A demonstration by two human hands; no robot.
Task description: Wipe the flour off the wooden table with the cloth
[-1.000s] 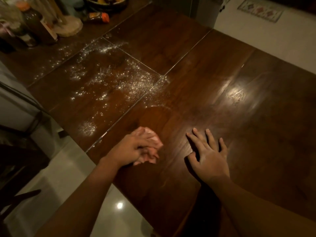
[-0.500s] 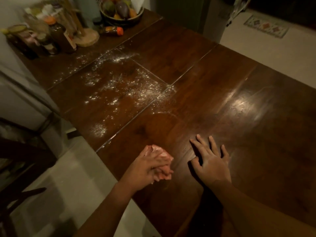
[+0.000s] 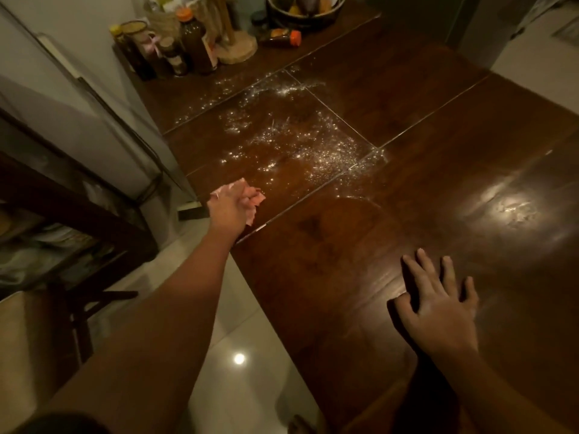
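Dark brown wooden desk speckled with white flour. Pink cloth. Brown bottles with orange caps. Pale glossy floor tiles.

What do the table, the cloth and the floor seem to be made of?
The table: dark wood, glossy varnished finish; grain, plank seams, lamp glare. The cloth: soft pink fabric, bunched in the left hand; weave too small to tell. The floor: probably polished pale tile, mirroring a light.
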